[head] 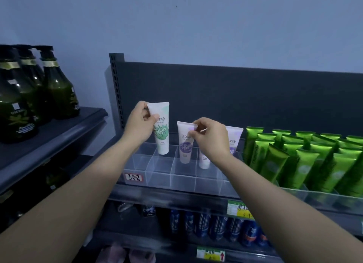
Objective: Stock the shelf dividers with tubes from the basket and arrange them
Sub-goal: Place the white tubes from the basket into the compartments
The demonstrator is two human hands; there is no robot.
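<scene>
Green tube [162, 137] gripped by left hand [140, 123]; right hand [211, 138] pinches purple tube [185, 147], half-hiding white tube [204, 162].

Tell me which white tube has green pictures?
The leftmost tube, pinched by the left hand. The next tube, in the right hand, and the rightmost white one show purple.

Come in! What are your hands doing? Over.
Left hand grips green-print tube at the dividers. Right hand pinches purple-print tube at top. Nothing in the way.

Front row of clear dividers [182, 179] is left open from above. Middle rear compartments are taken by purple tubes [185, 150]. Right side is blocked by packed green tubes [306, 164]; behind, passage is closed by back panel [216, 89].
</scene>
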